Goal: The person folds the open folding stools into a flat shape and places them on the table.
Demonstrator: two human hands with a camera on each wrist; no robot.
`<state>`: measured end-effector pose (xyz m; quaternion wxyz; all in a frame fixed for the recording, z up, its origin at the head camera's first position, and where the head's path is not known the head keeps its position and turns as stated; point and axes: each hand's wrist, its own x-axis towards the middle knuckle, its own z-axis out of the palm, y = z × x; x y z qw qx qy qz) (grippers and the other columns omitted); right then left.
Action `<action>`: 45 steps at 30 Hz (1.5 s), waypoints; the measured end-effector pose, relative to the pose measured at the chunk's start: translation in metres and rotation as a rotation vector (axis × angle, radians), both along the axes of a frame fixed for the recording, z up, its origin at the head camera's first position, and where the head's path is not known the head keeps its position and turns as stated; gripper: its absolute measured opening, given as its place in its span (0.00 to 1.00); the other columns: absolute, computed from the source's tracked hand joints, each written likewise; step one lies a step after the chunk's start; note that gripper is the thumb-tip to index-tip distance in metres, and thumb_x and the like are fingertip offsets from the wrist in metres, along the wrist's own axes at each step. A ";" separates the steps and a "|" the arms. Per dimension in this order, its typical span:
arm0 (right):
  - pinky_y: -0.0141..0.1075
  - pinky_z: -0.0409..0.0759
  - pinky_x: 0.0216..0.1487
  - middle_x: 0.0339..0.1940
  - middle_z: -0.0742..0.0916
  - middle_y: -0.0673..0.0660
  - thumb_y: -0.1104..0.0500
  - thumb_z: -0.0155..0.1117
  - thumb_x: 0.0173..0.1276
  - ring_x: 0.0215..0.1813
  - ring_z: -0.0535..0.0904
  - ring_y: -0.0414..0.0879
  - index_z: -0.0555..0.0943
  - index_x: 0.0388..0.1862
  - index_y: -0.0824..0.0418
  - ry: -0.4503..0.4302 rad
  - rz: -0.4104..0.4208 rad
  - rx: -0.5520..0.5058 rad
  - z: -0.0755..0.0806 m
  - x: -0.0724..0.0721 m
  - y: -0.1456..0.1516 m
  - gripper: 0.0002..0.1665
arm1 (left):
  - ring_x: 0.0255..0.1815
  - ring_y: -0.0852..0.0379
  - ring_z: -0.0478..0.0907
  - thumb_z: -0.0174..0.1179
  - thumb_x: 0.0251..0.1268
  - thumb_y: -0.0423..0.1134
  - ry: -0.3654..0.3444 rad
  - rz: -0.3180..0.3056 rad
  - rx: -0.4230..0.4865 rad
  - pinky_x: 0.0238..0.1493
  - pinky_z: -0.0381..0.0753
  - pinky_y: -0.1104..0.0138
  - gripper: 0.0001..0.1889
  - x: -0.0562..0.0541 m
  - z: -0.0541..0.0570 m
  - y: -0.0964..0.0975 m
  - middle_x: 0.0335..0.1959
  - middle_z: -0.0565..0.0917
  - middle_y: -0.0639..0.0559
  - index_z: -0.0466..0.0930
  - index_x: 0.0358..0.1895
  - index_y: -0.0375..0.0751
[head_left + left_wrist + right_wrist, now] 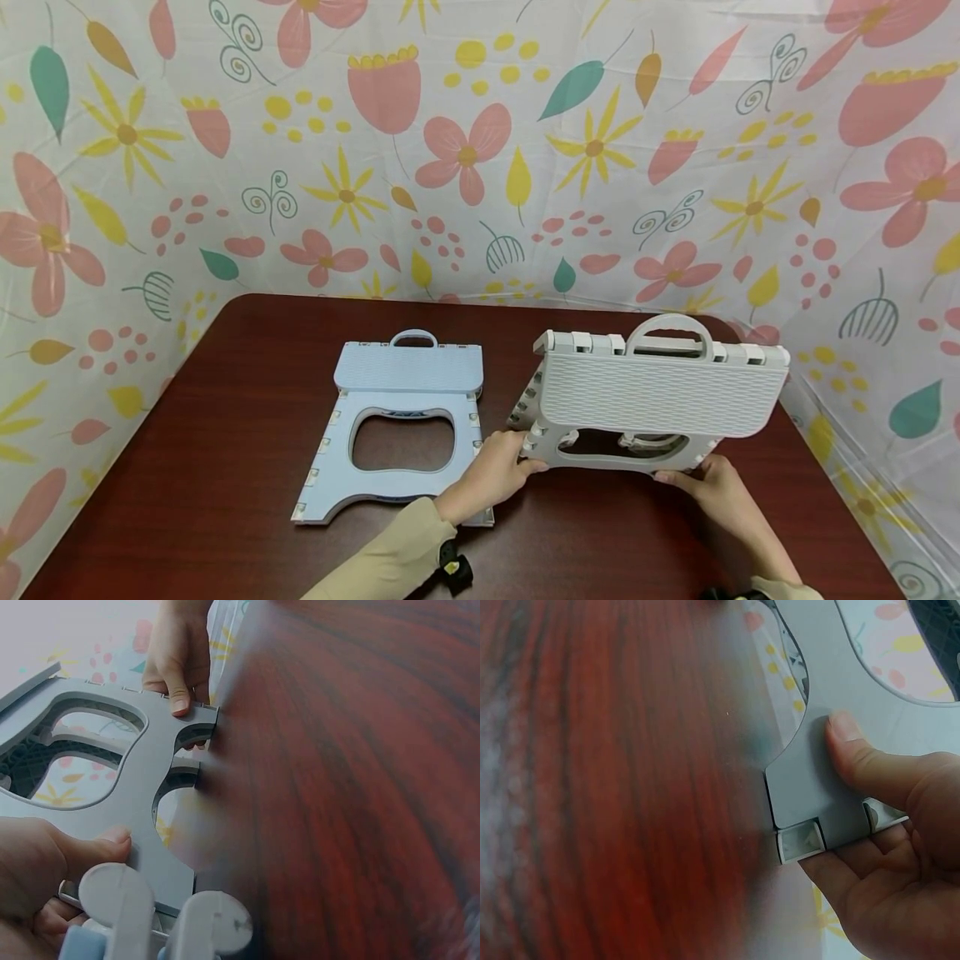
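Note:
A white folding step stool [660, 392], with a ridged top and a loop handle, stands partly unfolded at the right of the table. A rear part shows behind its left edge. My left hand [498, 467] grips the left edge of the front leg panel, thumb on the front face. My right hand [716, 487] holds the panel's right edge low down. In the right wrist view the right thumb [859, 754] presses the panel's face while the fingers curl behind the edge. The blue folding step stool [401, 433] lies folded flat, left of my left hand.
Both stools are on a dark red-brown wooden table [225, 450]. A white curtain [465, 225] with printed flowers and leaves hangs behind the table and along its sides. Black straps circle my wrists, below the beige sleeves [397, 550].

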<state>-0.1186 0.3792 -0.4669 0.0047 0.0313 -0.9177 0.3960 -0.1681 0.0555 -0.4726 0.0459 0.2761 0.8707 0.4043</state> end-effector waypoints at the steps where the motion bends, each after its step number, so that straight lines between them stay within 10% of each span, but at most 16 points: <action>1: 0.24 0.74 0.35 0.33 0.87 0.36 0.59 0.70 0.62 0.36 0.77 0.24 0.84 0.39 0.63 -0.004 -0.001 -0.001 0.000 0.000 0.000 0.09 | 0.34 0.65 0.83 0.67 0.60 0.43 -0.001 -0.001 0.000 0.33 0.77 0.76 0.11 0.000 0.000 0.000 0.39 0.88 0.53 0.84 0.45 0.46; 45: 0.26 0.68 0.30 0.30 0.87 0.39 0.63 0.70 0.60 0.30 0.70 0.27 0.84 0.38 0.66 0.028 0.016 -0.036 -0.003 -0.002 0.001 0.08 | 0.35 0.65 0.83 0.65 0.62 0.41 -0.058 -0.024 0.031 0.33 0.76 0.75 0.13 0.001 0.002 0.000 0.41 0.88 0.51 0.83 0.50 0.46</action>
